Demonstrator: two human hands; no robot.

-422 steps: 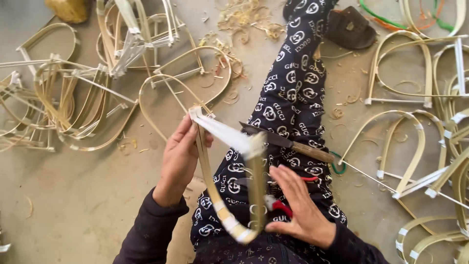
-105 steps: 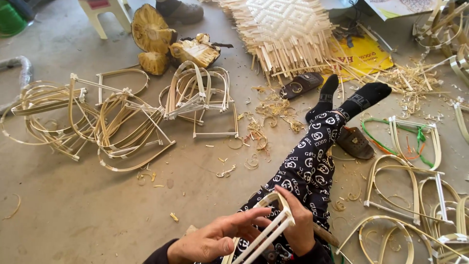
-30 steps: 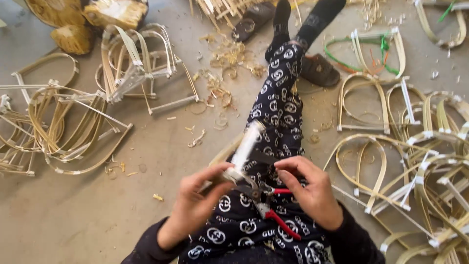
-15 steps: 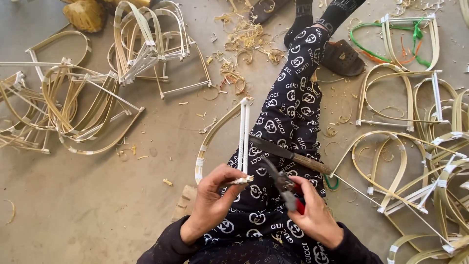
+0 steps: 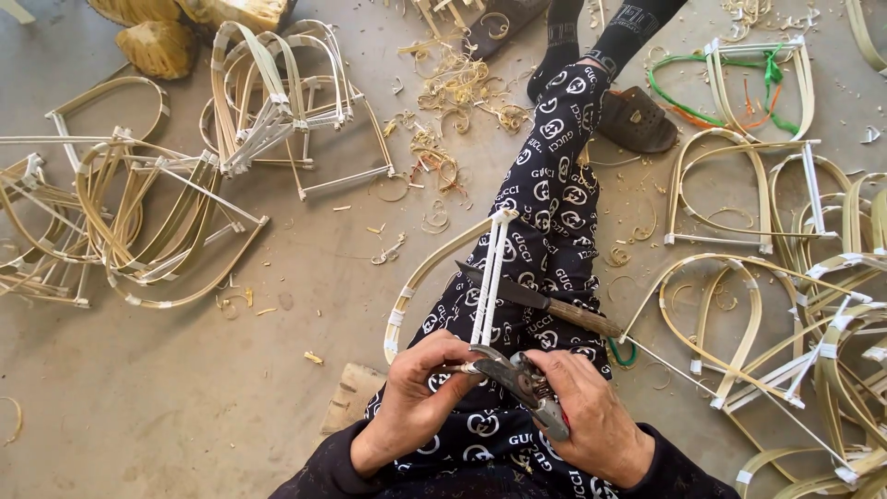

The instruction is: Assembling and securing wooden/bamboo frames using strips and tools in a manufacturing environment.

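Pale bent cane frame (image 5: 443, 277) gripped by left hand (image 5: 420, 397); pruning shears (image 5: 522, 379) clenched in right hand (image 5: 591, 416); shavings-strewn concrete floor (image 5: 185, 397).

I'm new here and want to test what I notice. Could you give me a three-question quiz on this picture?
1. True or false: the right hand holds a pair of pliers.
2. What lies across the person's lap, beyond the hands? A) a knife B) a hammer C) a brush
3. Fill in: the left hand grips the near end of a bent cane ____.

Key
1. True; the pliers' tip meets the frame's near end.
2. A; the knife rests on the patterned trouser leg.
3. Frame; more such frames lie on the floor.
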